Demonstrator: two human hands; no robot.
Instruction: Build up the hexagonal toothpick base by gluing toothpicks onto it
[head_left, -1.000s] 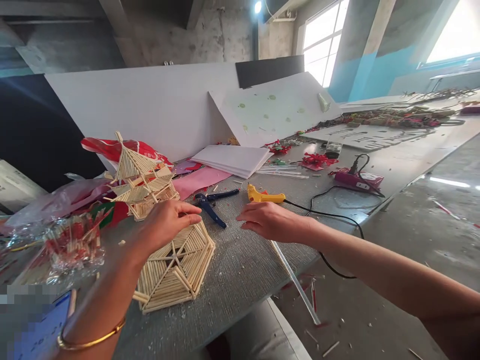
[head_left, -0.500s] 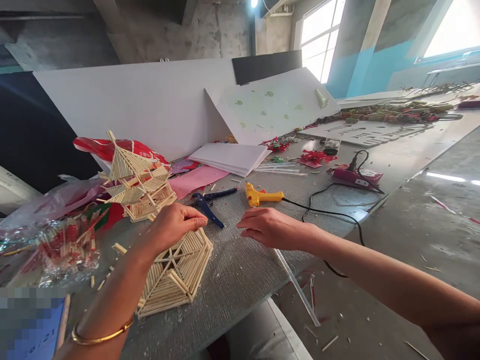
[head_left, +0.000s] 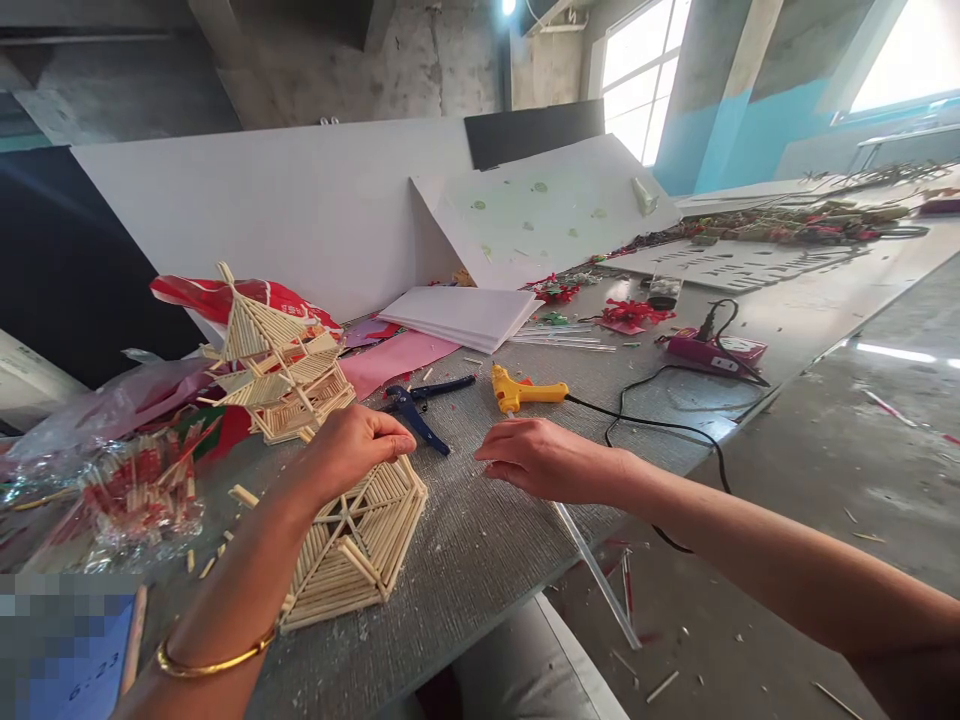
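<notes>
My left hand hovers over the far edge of an octagonal frame of wooden sticks, with thumb and fingers pressed together. Whatever is between those fingertips is hidden. A short stick stands up from the frame just below them. My right hand is palm down with fingers loosely stretched to the left, and nothing shows in it. Beyond it lies a yellow glue gun. A long clear glue stick passes beneath that hand and sticks out past the table edge. Dark blue cutters lie between the hands.
A tiered stick pagoda stands behind my left hand. Plastic-wrapped sticks and a screen with digits are at the left. White boards lie at the back. The black cord runs to a purple power strip.
Both hands hold almost the same pose and place. The view has shifted very slightly, and the last digit on the screen has changed from 1 to 3.
</notes>
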